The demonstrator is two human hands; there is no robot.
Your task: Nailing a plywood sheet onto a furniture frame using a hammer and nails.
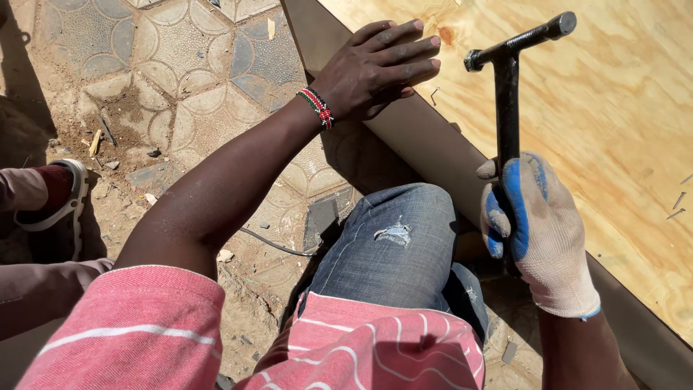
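Note:
My left hand [379, 66] lies flat, fingers spread, on the edge of a plywood sheet [613, 108], pressing where the pale wood meets its grey-brown side panel [426, 133]. A beaded bracelet circles that wrist. A small nail [434, 94] stands just beyond my fingertips. My right hand [538, 231], in a white and blue work glove, grips the handle of a black metal hammer [507, 94], whose head is raised above the plywood.
Loose nails [678, 198] lie on the plywood at the right edge. My knee in torn jeans [397, 238] rests against the panel. Patterned paving with dirt and debris [180, 79] spreads left. Another person's shoe [61, 206] and sleeve sit at the far left.

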